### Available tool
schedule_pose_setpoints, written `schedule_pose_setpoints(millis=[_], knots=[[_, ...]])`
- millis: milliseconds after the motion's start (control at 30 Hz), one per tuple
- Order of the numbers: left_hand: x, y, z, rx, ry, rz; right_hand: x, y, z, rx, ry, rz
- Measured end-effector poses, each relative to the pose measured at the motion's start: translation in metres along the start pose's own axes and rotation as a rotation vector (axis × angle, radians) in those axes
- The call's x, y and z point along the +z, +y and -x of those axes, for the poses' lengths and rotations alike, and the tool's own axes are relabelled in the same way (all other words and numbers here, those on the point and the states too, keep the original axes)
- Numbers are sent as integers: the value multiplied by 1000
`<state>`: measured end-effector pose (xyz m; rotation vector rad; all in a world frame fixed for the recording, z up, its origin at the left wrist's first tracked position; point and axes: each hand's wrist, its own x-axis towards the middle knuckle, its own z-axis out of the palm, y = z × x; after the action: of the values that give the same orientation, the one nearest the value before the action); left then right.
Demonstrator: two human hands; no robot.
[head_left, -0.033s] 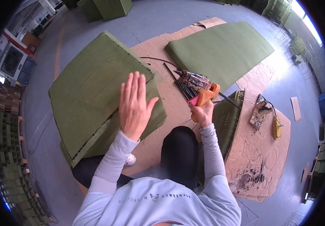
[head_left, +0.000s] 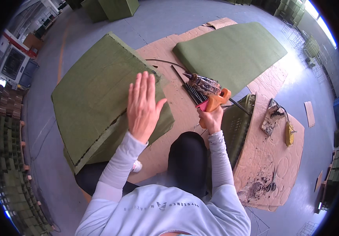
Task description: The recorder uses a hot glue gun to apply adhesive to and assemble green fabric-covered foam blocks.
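My left hand [head_left: 142,104] is open, its straight fingers together and the thumb apart. It is over the right side of a large green fabric-covered box [head_left: 87,84] tilted by my left leg. Whether the palm presses on the box cannot be made out. A dark glue line runs along the box's near edge, partly hidden by this hand. My right hand [head_left: 212,117] is wrapped round the handle of an orange hot glue gun [head_left: 218,98]. The gun's barrel is smeared dark, its nozzle points up and left, and a black glue stick [head_left: 238,104] sticks out behind.
Several black glue sticks [head_left: 193,93] lie on the cardboard [head_left: 159,47] beyond the gun. A green padded panel [head_left: 232,51] rests at the back. On the right, a cardboard-topped green crate [head_left: 236,126] bears scissors [head_left: 271,184], a yellow power strip [head_left: 289,133] and a stained block [head_left: 272,117].
My left hand has shifted slightly to the right and away from me over the box. The glue gun stays in my right hand, almost unmoved.
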<state>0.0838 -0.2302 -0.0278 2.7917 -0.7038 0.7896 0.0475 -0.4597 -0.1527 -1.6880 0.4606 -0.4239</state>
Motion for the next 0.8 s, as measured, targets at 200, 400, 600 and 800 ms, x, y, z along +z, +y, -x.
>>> schedule_pose_setpoints(millis=[200,400,600,800], knots=[[16,0,-3,91,-104,-227,1,4,9,46,-69,-49],[2,-1,-10,34,-35,8,-12,7,13,6,-45,-111],[13,-4,-50,233,-29,-115,-16,9,21,-77,-4,-79],[20,4,-59,235,-389,-359,-24,-10,29,16,25,-138]])
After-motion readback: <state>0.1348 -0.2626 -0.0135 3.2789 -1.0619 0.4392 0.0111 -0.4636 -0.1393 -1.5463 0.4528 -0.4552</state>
